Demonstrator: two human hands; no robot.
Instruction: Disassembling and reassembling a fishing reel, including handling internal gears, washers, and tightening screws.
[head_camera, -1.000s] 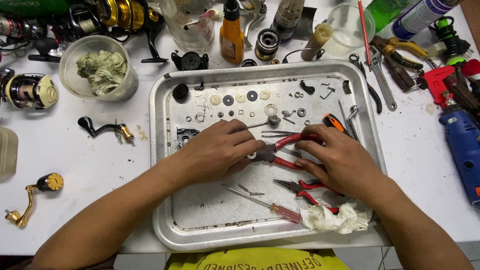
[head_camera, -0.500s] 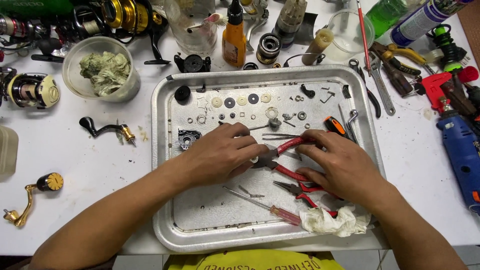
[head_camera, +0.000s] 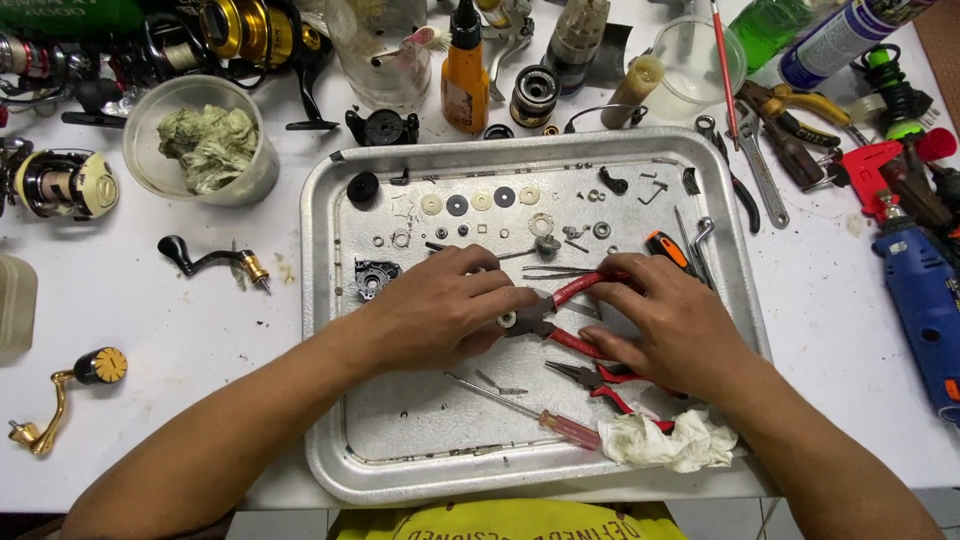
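Surface (head_camera: 150, 300): white, crowded with tools and fishing reel parts; metal tray (head_camera: 330, 300) at centre of frame.
Tray contents: washers and small rings laid out in rows along upper part; black housing piece (head_camera: 374, 277) at left of middle; thin screwdriver (head_camera: 525, 408) with clear red handle and a second pair of pliers (head_camera: 610, 385) toward lower right; crumpled rag (head_camera: 665, 442) at lower right corner.
Step in hand: judged as gripping a tiny reel part with pliers, either pulling it apart or pressing it together; cannot tell which.
Left hand (head_camera: 440, 310): palm down at centre of tray, fingers curled shut around a small white round part (head_camera: 508, 319), pinning it at the plier tips.
Right hand (head_camera: 665, 320): closed over the red-handled pliers (head_camera: 570, 315), squeezing both handles, nose pointing left toward the left hand.
Small part: between left fingertips and plier nose, just above tray floor, mostly hidden.
Next move, judged: steady squeeze and careful twist or pull, left hand bracing so the part does not spring away among the loose washers.
Forearms: entering from lower left and lower right, converging at centre.
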